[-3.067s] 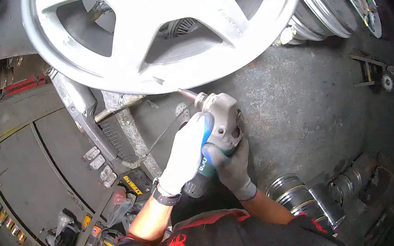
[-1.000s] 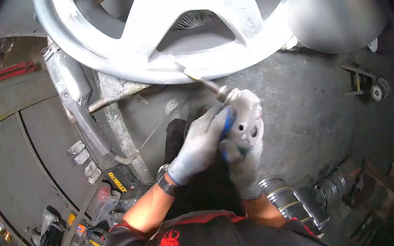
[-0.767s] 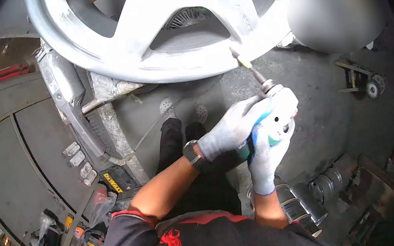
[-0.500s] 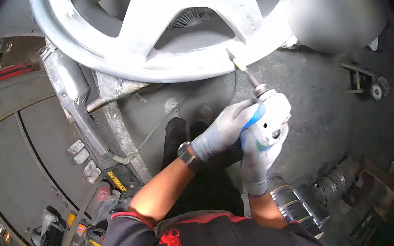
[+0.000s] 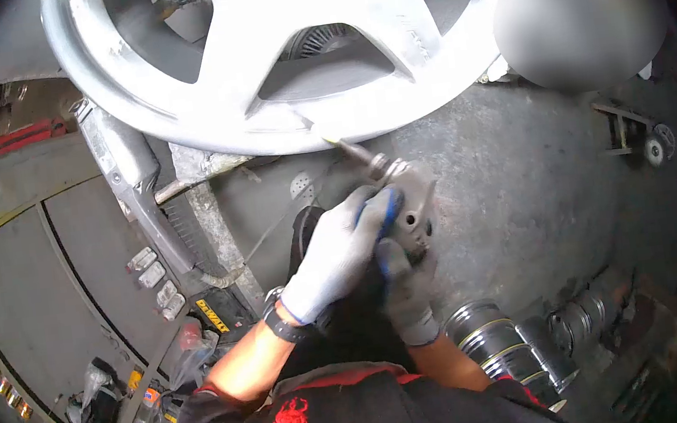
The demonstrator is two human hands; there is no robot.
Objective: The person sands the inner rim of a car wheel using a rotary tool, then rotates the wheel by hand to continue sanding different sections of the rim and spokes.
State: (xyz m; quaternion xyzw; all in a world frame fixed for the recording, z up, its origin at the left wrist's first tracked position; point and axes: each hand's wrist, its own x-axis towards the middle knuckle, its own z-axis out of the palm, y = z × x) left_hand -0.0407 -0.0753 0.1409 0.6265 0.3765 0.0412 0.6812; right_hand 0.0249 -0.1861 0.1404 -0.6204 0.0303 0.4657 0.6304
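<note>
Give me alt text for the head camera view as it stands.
The gloved left hand and right hand grip a rotary tool whose bit meets the lower rim edge of a silver alloy wheel. On the concrete floor below lie metal cylinders at lower right.

A stained grey concrete floor (image 5: pixel 519 182) fills the scene. At the left a grey metal stand arm (image 5: pixel 130 177) slants down, with a row of small metal blocks (image 5: pixel 154 274) just beside it and a yellow-and-black DeWalt case (image 5: pixel 217 305) nearer. Shiny metal cylinders (image 5: pixel 486 337) lie near right. A small wheeled trolley (image 5: pixel 639 135) stands far right. Bottles and cans (image 5: pixel 147 396) clutter the near left
</note>
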